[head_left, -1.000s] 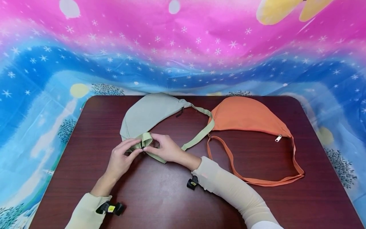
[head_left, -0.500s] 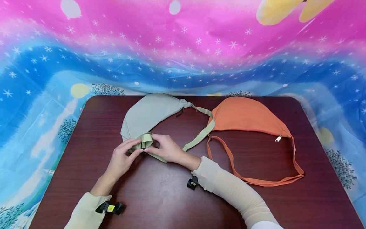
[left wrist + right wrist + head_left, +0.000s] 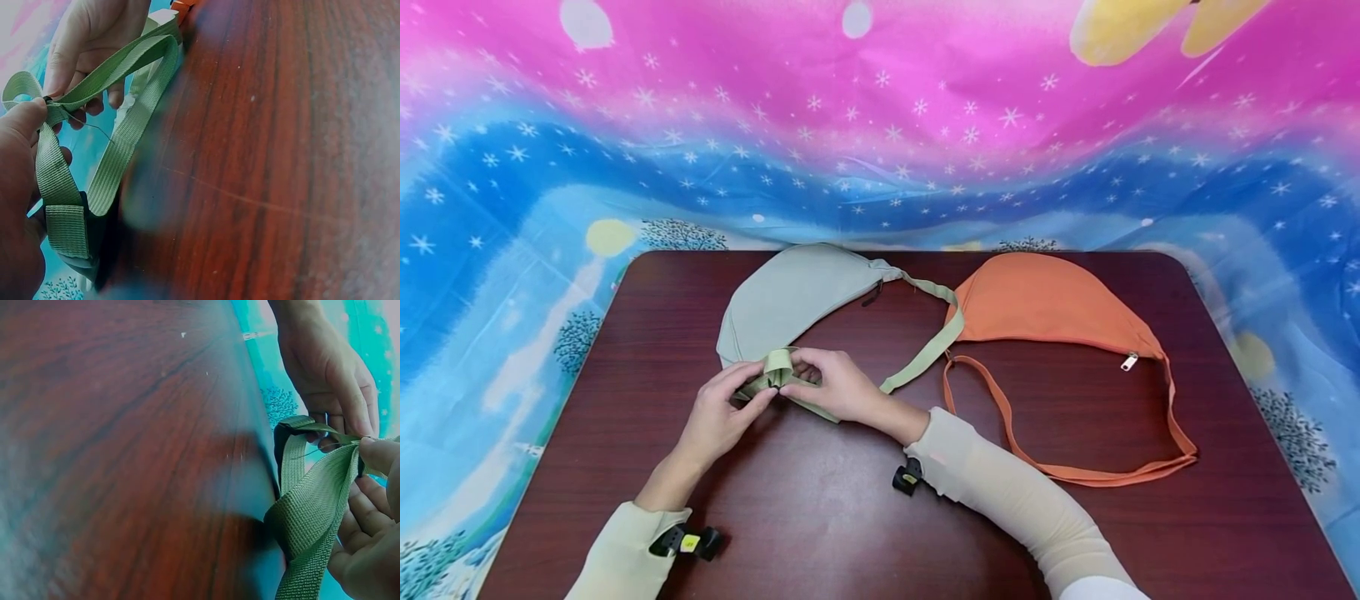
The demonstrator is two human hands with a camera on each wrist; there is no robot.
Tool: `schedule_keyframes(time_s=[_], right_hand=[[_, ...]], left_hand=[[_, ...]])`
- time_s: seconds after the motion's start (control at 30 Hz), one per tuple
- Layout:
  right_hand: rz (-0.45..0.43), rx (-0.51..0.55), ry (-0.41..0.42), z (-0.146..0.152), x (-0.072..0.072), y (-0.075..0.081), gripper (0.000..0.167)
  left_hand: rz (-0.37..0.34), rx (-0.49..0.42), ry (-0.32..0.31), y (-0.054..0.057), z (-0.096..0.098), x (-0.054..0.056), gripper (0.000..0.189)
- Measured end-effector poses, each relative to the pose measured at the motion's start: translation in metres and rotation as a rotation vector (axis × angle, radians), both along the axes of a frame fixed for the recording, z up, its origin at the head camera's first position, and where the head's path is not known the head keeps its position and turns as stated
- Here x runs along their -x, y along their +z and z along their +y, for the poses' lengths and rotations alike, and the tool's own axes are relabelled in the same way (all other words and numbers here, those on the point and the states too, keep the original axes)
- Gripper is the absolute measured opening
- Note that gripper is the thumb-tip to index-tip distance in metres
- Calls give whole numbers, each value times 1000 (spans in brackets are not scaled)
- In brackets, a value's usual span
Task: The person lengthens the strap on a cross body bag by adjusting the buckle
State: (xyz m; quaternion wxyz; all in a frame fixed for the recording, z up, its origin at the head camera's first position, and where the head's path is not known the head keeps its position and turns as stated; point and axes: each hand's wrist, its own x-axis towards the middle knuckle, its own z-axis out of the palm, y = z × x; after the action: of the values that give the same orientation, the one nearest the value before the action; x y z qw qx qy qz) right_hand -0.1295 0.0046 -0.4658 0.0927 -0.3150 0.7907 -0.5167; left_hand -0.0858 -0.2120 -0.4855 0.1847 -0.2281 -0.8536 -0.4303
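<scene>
A pale grey-green sling bag (image 3: 797,292) lies at the back left of the table, its light green strap (image 3: 928,354) curving to the right. Both hands meet at the bag's near end. My left hand (image 3: 711,417) pinches the strap between thumb and fingers beside a small black piece, likely a strap slider (image 3: 47,100). From the other side my right hand (image 3: 842,387) pinches the same spot, thumb tips nearly together. A short strap loop (image 3: 778,360) stands up between the hands. A loose thread (image 3: 94,127) hangs from the pinched webbing. The fingers partly hide the black piece.
An orange sling bag (image 3: 1045,300) lies to the right, with its orange strap (image 3: 1007,417) looped toward the front and a metal zip pull (image 3: 1129,362). The green strap overlaps its left end. A dark red-brown wooden table (image 3: 842,517) carries everything; a printed cloth (image 3: 880,125) hangs behind.
The upright strap loop has shifted slightly left and turned between the hands. Both hands keep their pinch and have barely moved; the bags lie as before.
</scene>
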Motion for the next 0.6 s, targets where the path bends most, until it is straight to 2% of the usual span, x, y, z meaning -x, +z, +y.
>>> schedule_keyframes(time_s=[0.23, 0.4, 0.6], right_hand=[[-27, -63, 12, 6, 0, 3, 33], [-20, -142, -1, 17, -2, 6, 31], [32, -188, -32, 31, -4, 6, 26]], left_hand=[[-34, -2, 6, 3, -1, 1, 37], [-12, -22, 36, 7, -4, 0, 38], [10, -24, 64, 9, -8, 0, 37]])
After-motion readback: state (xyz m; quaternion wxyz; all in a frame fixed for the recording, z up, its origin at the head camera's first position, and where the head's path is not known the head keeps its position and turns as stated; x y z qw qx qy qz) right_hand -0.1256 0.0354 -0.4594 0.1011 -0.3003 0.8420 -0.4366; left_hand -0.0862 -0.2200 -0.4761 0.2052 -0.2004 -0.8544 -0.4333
